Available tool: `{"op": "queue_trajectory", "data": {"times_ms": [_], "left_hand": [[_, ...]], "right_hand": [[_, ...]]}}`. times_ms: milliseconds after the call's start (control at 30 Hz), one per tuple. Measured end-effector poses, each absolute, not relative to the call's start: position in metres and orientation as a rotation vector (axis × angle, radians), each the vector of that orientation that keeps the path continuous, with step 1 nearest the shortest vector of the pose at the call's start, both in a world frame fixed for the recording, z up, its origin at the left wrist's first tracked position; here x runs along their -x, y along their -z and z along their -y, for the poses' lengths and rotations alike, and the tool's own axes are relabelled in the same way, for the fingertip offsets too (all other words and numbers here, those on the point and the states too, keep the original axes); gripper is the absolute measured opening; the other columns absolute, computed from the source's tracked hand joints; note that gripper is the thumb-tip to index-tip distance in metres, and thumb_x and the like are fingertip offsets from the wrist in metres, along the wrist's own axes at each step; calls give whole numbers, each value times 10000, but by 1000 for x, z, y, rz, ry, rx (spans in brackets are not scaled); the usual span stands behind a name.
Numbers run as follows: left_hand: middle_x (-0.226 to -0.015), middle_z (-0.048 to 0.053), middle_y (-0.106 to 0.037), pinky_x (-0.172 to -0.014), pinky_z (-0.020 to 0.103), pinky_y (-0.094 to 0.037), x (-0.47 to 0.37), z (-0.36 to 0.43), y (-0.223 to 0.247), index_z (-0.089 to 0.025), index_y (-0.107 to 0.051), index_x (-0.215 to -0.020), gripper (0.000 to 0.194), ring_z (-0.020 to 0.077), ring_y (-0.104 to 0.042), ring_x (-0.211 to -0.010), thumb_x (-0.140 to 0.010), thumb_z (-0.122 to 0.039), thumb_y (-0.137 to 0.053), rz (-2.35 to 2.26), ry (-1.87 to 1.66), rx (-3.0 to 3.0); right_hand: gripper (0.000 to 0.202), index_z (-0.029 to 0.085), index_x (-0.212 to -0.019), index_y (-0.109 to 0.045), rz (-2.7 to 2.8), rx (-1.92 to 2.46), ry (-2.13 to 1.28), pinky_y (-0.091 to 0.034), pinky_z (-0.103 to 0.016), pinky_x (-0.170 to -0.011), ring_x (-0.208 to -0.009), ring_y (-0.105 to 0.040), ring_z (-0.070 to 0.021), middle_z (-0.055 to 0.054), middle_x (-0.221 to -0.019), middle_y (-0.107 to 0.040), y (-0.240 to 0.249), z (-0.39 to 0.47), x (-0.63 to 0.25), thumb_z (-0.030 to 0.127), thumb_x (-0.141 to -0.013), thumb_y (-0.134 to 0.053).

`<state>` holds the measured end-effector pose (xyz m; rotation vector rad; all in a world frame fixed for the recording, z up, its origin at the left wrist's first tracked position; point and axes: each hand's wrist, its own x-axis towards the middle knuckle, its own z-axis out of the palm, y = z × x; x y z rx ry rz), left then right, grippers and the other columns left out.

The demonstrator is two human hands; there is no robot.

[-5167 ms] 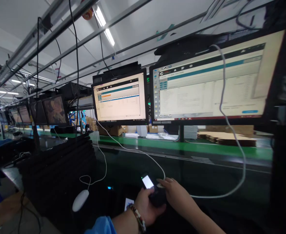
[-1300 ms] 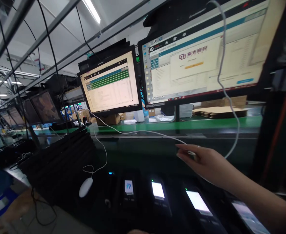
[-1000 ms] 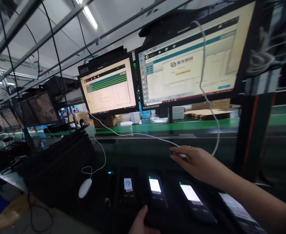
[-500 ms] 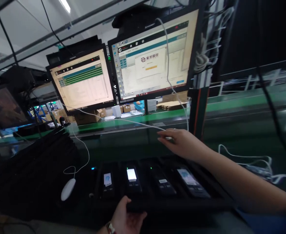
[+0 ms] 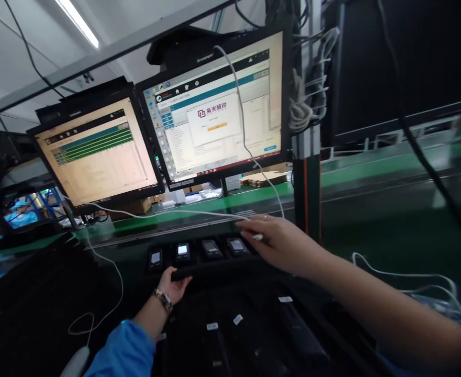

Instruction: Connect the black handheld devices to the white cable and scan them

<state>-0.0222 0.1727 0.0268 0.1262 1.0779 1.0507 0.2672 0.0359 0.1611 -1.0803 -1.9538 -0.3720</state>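
Observation:
My left hand (image 5: 174, 286) grips the near edge of a black tray (image 5: 214, 269), thumb on top and fingers below. In the tray lie several phones in a row, among them one with a bright white screen (image 5: 182, 250). Above the tray's right end, my right hand (image 5: 271, 238) pinches a white cable plug (image 5: 257, 237). Nearer to me is a second dark tray holding dark devices with white labels, such as the large one (image 5: 301, 327) at its right.
Two lit monitors (image 5: 218, 120) stand behind the green-edged bench, with a white cable (image 5: 242, 110) hanging in front. A white mouse (image 5: 76, 361) sits at the lower left. More white cables (image 5: 403, 269) lie at the right. A dark post rises behind my right hand.
The phone tray has moved forward, away from me, with my left hand on its edge. The nearer tray of labelled devices has come into view. My right hand still has the plug.

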Motion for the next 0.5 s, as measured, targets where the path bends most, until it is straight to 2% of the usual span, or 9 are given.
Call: {"op": "queue_trajectory", "data": {"times_ms": [133, 333, 400, 500], "left_hand": [[-1046, 104, -614, -560, 232, -539, 6, -238, -13, -114, -515, -1202, 338, 152, -628, -790, -924, -306, -530, -1120, -1009, -140], [-1199, 132, -574, -690, 308, -571, -14, -263, 15, -143, -416, -1337, 406, 185, -631, -916, -968, -308, -450, -1137, -1019, -192], [-1238, 198, -562, -742, 329, -572, -14, -254, 8, -66, -404, -1346, 420, 224, -633, -995, -967, -246, -418, -1107, -1010, -261], [-1229, 324, -544, -859, 375, -537, 5, -220, -19, 88, -450, -1261, 409, 316, -595, -1117, -901, -107, -438, -1082, -985, -420]], "right_hand": [[329, 130, -1081, -664, 1984, 1066, 283, -530, -332, -745, -839, -630, -210, -105, -866, -662, -148, -41, -271, 204, -903, -398], [322, 146, -1089, -653, 1997, 1022, 190, -524, -315, -691, -812, -623, -203, -102, -849, -645, -125, -56, -263, 187, -907, -390], [312, 158, -1073, -656, 1976, 1005, 159, -528, -320, -695, -787, -622, -200, -95, -832, -645, -117, -61, -258, 201, -906, -395], [307, 163, -1056, -662, 1933, 1003, 109, -540, -322, -705, -765, -624, -198, -91, -819, -643, -106, -66, -254, 226, -903, -404]]}}
